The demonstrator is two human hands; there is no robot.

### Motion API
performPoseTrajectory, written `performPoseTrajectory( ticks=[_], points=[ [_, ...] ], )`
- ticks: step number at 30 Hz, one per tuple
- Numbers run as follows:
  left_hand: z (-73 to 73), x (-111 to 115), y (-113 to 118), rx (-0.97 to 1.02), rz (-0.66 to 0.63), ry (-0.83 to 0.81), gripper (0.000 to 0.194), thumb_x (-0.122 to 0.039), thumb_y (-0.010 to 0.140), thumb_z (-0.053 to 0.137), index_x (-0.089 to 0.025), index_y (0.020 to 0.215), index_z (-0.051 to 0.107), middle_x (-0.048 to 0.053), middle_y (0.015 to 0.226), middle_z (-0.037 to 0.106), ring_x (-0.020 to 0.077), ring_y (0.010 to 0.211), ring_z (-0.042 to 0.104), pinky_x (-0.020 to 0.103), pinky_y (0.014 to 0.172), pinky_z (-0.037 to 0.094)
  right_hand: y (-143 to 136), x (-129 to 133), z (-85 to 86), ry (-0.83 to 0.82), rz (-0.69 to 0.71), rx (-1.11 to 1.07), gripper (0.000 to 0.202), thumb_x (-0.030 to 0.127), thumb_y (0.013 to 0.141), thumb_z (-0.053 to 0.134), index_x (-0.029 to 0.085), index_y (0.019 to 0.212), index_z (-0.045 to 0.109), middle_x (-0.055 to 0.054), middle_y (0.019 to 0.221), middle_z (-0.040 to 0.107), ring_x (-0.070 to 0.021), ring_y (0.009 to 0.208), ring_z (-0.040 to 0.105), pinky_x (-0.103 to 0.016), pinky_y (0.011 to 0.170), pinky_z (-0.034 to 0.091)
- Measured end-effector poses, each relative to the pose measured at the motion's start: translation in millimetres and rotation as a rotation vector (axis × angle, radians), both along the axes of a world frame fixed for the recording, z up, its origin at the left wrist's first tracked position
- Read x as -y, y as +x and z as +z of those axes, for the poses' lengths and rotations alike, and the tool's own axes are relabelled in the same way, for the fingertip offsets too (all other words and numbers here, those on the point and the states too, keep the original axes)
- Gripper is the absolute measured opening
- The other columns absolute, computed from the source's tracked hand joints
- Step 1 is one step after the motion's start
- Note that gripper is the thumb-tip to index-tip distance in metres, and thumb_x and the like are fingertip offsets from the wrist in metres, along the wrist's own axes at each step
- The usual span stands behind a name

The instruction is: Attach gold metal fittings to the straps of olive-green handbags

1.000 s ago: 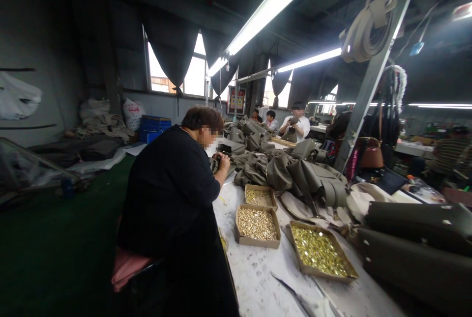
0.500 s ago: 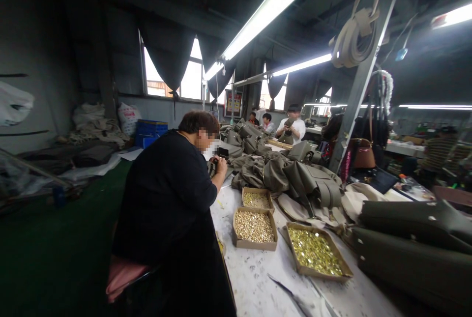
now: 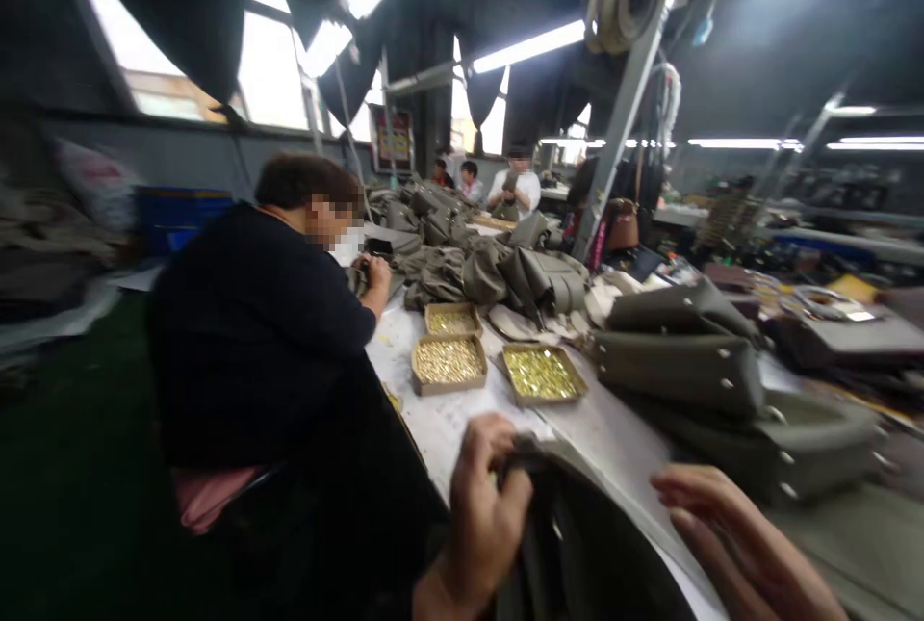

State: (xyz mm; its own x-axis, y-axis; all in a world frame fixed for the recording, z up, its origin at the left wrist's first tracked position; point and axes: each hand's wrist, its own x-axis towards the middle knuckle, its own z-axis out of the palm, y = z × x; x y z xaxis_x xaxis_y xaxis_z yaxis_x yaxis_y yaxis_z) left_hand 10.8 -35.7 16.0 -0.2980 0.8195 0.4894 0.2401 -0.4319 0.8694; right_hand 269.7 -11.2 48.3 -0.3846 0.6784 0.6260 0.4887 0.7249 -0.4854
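Observation:
My left hand [image 3: 485,505] is closed on the upper edge of a dark olive bag piece [image 3: 588,530], gripping it between thumb and fingers. The piece hangs below the grip, and its lower part runs out of view. To its right, my right hand [image 3: 736,539] is apart from the piece, fingers stretched out and slightly blurred, holding nothing. Beyond it lie stacked olive bags [image 3: 679,371] with shiny metal studs. Ahead on the table are a carton of yellow-gold metal pieces [image 3: 545,375] and a carton of small gold studs [image 3: 449,363].
A co-worker in black [image 3: 252,332] sits at the left table edge, hands at a dark item. A smaller carton [image 3: 453,321] stands behind the others. Heaped olive bags [image 3: 530,284] cover the far table. A metal post [image 3: 628,111] rises at the right.
Both my hands have come into view at the bottom, the left one with the olive bag piece. The camera view has turned right, so the co-worker and cartons sit further left.

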Motion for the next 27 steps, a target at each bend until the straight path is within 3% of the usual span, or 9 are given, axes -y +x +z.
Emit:
performPoseTrajectory(
  ticks=[2,3,5,8,12,14,17,20,27],
  points=[
    [-2.0,-16.7,-7.4,-0.025,0.246,0.008,0.023,-0.020,0.086,0.060,-0.022,0.109,0.060,0.008,0.114,0.064,0.0231,0.104,0.064,0.037,0.087,0.055,-0.6,28.7,13.8,0.033,-0.031,0.021,0.017,0.030,0.099,0.058,0.025,0.112,0.066,-0.008,0.104,0.071,-0.0210,0.093,0.070,-0.028,0.075,0.059],
    [-3.9,-25.6,-10.7,-0.033,0.277,0.010,0.025,-0.019,0.084,0.061,-0.021,0.109,0.060,0.008,0.114,0.066,0.0225,0.103,0.065,0.036,0.088,0.055,-5.1,41.6,19.2,0.053,0.019,0.047,0.015,0.030,0.099,0.059,0.023,0.110,0.067,-0.008,0.101,0.072,-0.0211,0.094,0.069,-0.031,0.079,0.059],
    [-7.8,-40.3,-15.7,-0.055,0.251,-0.012,0.027,-0.020,0.085,0.061,-0.021,0.112,0.061,0.006,0.113,0.069,0.0208,0.101,0.068,0.033,0.087,0.054,-17.9,64.9,24.2,0.074,0.095,0.111,0.018,0.034,0.100,0.059,0.019,0.107,0.067,-0.010,0.099,0.073,-0.0210,0.090,0.068,-0.033,0.077,0.058],
    [-9.3,-49.9,-18.0,-0.150,0.232,0.009,0.028,-0.017,0.087,0.058,-0.021,0.114,0.065,0.005,0.112,0.071,0.0193,0.102,0.068,0.031,0.091,0.054,-34.1,98.6,17.2,0.190,0.098,0.210,0.023,0.038,0.096,0.066,0.015,0.101,0.070,-0.009,0.093,0.077,-0.0176,0.069,0.066,-0.030,0.058,0.054],
    [-7.8,-54.1,-13.6,-0.259,0.198,0.038,0.035,-0.012,0.087,0.052,-0.020,0.118,0.066,0.005,0.119,0.071,0.0201,0.113,0.066,0.035,0.105,0.050,-38.8,127.7,0.5,0.309,0.029,0.346,0.018,0.020,0.089,0.075,0.018,0.107,0.074,-0.005,0.098,0.080,-0.0124,0.051,0.060,-0.028,0.045,0.046],
    [-7.7,-58.0,-11.0,-0.301,0.170,0.044,0.039,-0.010,0.086,0.049,-0.020,0.119,0.068,0.005,0.121,0.071,0.0204,0.117,0.064,0.037,0.110,0.047,-40.2,127.8,-4.7,0.319,0.010,0.351,0.025,0.021,0.091,0.072,0.017,0.116,0.072,-0.009,0.111,0.077,-0.0121,0.054,0.063,-0.026,0.047,0.048],
    [-6.5,-62.9,-8.7,-0.337,0.130,0.063,0.042,-0.007,0.085,0.045,-0.019,0.117,0.069,0.005,0.122,0.070,0.0201,0.119,0.063,0.039,0.112,0.046,-48.4,115.4,-8.2,0.243,-0.122,0.304,0.049,0.042,0.101,0.058,0.007,0.135,0.058,-0.021,0.128,0.068,-0.0187,0.082,0.075,-0.025,0.058,0.057],
    [-2.9,-63.8,-9.1,-0.357,0.110,0.045,0.041,-0.008,0.084,0.043,-0.018,0.114,0.069,0.006,0.122,0.070,0.0207,0.120,0.062,0.040,0.114,0.046,-60.3,104.0,-8.6,0.107,-0.233,0.296,0.069,0.058,0.101,0.047,0.005,0.145,0.044,-0.022,0.125,0.069,-0.0235,0.088,0.076,-0.028,0.060,0.059],
    [10.6,-55.1,-25.7,-0.402,0.074,-0.085,0.033,-0.017,0.086,0.050,-0.019,0.114,0.068,0.005,0.118,0.071,0.0227,0.113,0.065,0.040,0.109,0.048,-42.8,97.6,-5.1,-0.308,-0.287,0.068,0.044,0.044,0.093,0.066,0.022,0.129,0.053,-0.006,0.103,0.066,-0.0181,0.078,0.066,-0.027,0.064,0.055]
  ],
)
